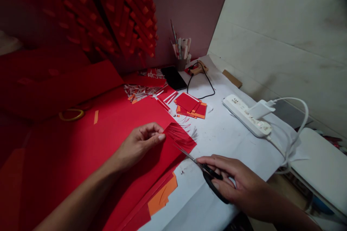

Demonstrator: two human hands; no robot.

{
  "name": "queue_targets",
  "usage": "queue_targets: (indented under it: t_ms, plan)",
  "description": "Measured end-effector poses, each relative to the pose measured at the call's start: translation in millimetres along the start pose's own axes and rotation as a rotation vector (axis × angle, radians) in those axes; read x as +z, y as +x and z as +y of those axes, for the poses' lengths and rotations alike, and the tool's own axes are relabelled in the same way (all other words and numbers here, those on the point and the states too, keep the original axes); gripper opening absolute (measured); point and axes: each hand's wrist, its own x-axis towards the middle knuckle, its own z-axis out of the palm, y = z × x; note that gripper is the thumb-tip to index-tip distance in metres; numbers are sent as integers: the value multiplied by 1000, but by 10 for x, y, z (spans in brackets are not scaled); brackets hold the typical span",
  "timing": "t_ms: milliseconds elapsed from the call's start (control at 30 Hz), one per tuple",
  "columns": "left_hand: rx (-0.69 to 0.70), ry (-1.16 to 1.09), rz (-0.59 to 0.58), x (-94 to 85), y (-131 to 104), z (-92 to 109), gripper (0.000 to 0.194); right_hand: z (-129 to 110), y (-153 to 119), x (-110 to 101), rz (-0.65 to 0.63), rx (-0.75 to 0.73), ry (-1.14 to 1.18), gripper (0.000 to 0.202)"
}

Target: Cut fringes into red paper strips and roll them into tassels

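A small red paper piece, its far edge cut into thin fringe strips, is pinched between the thumb and fingers of my left hand. Black-handled scissors are in my right hand, with fingers and thumb through the loops. Their blades point left, at the near edge of the red piece; whether they touch it I cannot tell. Beneath lies a large red sheet. Orange paper pieces stick out near its front edge, and thin red clippings lie just beyond the fringe.
Stacked red and orange cards lie beyond my hands, near paper shreds and a black phone. A pen cup and a corded glue gun stand behind. On the right is a white power strip with a looping cable.
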Motion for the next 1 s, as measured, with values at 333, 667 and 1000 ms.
queue_targets:
  t_ms: [333, 667, 1000]
  plan:
    - [-15, -10, -6, 1, -6, -10, 34, -7, 17, 4, 9, -7, -18, 49]
    - [-21, -27, -6, -5, 4, -31, 33, 10, 27, 8, 24, -17, -39, 50]
    - [-28, -44, -3, -12, 16, -41, 34, -17, 61, -5, 22, -20, -35, 46]
